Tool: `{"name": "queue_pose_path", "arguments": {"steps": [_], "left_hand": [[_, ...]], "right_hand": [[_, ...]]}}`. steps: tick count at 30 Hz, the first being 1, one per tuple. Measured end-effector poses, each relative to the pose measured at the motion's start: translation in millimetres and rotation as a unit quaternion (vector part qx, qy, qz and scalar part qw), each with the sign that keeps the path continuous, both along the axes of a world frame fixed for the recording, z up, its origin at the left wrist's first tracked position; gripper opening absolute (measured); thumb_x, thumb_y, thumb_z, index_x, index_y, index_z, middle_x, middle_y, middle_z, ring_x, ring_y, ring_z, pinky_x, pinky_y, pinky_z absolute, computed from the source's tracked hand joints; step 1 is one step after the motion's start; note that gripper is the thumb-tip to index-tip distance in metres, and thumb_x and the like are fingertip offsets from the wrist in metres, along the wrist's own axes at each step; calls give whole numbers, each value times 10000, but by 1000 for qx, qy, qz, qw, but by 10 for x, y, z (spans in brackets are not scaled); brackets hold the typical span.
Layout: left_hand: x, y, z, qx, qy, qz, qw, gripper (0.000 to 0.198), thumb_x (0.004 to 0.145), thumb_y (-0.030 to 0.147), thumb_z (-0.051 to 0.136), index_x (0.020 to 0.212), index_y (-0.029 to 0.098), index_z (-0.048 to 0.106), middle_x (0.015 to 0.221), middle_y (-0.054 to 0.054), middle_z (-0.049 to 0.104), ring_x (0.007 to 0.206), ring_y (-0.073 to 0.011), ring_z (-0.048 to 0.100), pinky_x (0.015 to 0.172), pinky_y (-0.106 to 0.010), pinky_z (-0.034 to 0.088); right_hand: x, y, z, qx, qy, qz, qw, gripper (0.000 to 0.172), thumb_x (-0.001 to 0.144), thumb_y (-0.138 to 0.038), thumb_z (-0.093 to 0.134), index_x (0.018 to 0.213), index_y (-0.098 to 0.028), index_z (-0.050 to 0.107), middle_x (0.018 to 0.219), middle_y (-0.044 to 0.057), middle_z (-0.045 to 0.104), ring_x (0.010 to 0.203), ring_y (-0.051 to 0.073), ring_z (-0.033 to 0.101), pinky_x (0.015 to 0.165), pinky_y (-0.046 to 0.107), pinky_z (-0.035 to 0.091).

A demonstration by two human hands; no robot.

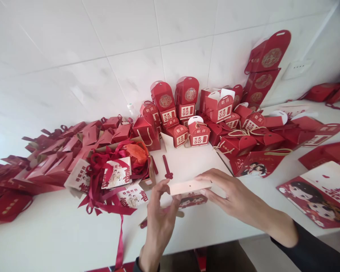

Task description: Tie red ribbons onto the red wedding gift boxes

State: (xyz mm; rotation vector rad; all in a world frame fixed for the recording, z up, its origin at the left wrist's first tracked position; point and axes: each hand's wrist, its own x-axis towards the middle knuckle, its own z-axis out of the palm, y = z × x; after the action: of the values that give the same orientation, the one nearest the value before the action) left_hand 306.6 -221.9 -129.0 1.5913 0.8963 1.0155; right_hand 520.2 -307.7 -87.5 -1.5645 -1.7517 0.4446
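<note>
Between my two hands is a small cardboard gift box (190,186), its pale pinkish side with a tiny hole turned up and a red cartoon-printed face (193,201) showing below. My left hand (162,215) pinches its left end, thumb underneath and fingers at the edge. On the right end, my right hand (226,194) grips with fingers above and thumb below. Just beyond lies a dark red strap with a flower-shaped end (167,168). Partly hidden behind my left hand, another dark red strip (143,223) rests on the table.
An open carton (151,177) of red ribbons and printed cards stands left. Many red boxes (87,136) are heaped behind it. More boxes (200,134) line the tiled wall, with a tall stack (262,71) right. A flat cartoon-printed bag (314,196) lies at right on the white table (73,241).
</note>
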Motion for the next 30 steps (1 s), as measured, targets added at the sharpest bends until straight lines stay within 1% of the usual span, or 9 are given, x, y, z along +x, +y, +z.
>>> {"name": "queue_pose_path", "arguments": {"steps": [4, 9, 11, 13, 16, 20, 25, 28, 30], "left_hand": [[-21, -22, -58, 44, 31, -44, 998, 188, 946, 392, 645, 1065, 254, 691, 1068, -60, 551, 884, -195, 707, 457, -231, 625], [8, -84, -111, 86, 44, -22, 995, 141, 975, 349, 608, 1026, 238, 679, 1117, -83, 606, 931, -203, 698, 560, -252, 615], [17, -98, -107, 116, 61, -16, 991, 113, 982, 313, 601, 1029, 239, 673, 1019, -60, 650, 930, -206, 700, 643, -277, 599], [24, -102, -91, 139, 77, -15, 987, 118, 993, 274, 589, 1056, 253, 687, 956, -37, 670, 919, -198, 699, 694, -291, 570], [49, -108, -61, 167, 83, -23, 982, 181, 990, 222, 592, 1122, 270, 707, 945, -23, 698, 931, -187, 689, 735, -295, 546], [94, -151, -16, 175, 86, -17, 981, 183, 967, 161, 602, 1073, 259, 714, 950, -5, 714, 936, -158, 663, 841, -296, 542], [-60, -215, 2, 196, 106, -25, 975, 436, 963, 195, 618, 1386, 278, 560, 1302, -61, 648, 1238, -186, 602, 1043, -334, 517], [-289, -205, -130, 226, 131, 62, 963, 396, 990, 175, 565, 1374, 269, 546, 1275, -66, 654, 1199, -180, 622, 1003, -330, 546], [-455, -181, -281, 252, 198, 148, 935, 312, 995, 152, 539, 1292, 236, 590, 1175, -70, 684, 1092, -191, 647, 908, -334, 572]], "right_hand": [[56, -43, -3, -30, -8, 18, 999, 190, 1082, -331, 513, 1194, -274, 656, 1212, 54, 619, 1158, 206, 625, 996, 352, 481], [59, -47, -8, -58, -11, 13, 998, 229, 1097, -366, 462, 1111, -277, 672, 1142, 43, 652, 1077, 201, 654, 919, 340, 514], [9, -93, -12, 4, -51, -36, 998, 195, 1084, -340, 489, 1174, -274, 649, 1200, 59, 650, 1123, 216, 636, 966, 353, 499], [-93, -173, -28, 123, -90, -114, 982, 164, 1052, -293, 545, 1189, -256, 628, 1176, 72, 651, 1113, 224, 629, 989, 356, 484], [-352, -301, -131, 213, -63, -142, 965, 82, 1009, -216, 587, 1079, -243, 620, 955, 29, 659, 888, 175, 661, 846, 282, 517], [-797, -334, -496, 1, -70, -42, 997, 171, 1002, -183, 475, 919, -227, 618, 748, 0, 699, 619, 162, 697, 592, 249, 527], [-1140, -159, -925, -81, -133, -42, 987, 256, 928, -123, 482, 1075, -140, 692, 741, 74, 778, 579, 279, 760, 474, 310, 511], [-1184, -74, -997, -108, -170, -70, 977, 347, 959, -160, 509, 1262, -78, 657, 707, 104, 782, 524, 325, 748, 431, 338, 484], [-1184, -49, -1001, -121, -188, -85, 971, 360, 964, -155, 533, 1299, -92, 650, 650, 83, 769, 499, 320, 740, 423, 327, 468]]}}
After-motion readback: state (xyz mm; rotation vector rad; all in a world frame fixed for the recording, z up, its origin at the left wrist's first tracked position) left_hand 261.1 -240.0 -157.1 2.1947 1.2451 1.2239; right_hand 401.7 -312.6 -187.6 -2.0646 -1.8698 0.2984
